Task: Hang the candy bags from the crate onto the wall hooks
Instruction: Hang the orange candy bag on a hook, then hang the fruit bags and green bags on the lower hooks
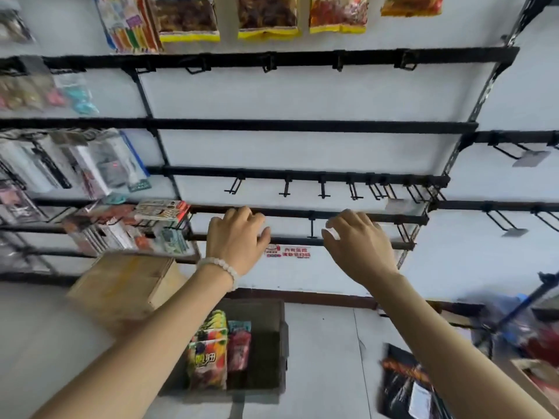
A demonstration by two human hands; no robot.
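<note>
White wall carries black rails (302, 126) with many hooks, and I take the crate (273, 346) on the floor as the landmark. Inside the crate stand the candy bags (208, 355), upright and touching each other, at its left side. Well above the crate, both hands are raised to the low rail. The left hand (236, 240) has its fingers loosely curled and seems to hold nothing. The right hand (360, 246) seems to have something pale at its fingertips, but I cannot tell if it pinches it. Between the hands, above the crate, one bare hook (312, 228) points out.

To do this step well, I think a bag should be held by its top hole and pushed straight along the hook.

Left of the crate, a cardboard box (127, 285) is blurred. The yellow packets (266, 16) far above are cut off by the edge.
</note>
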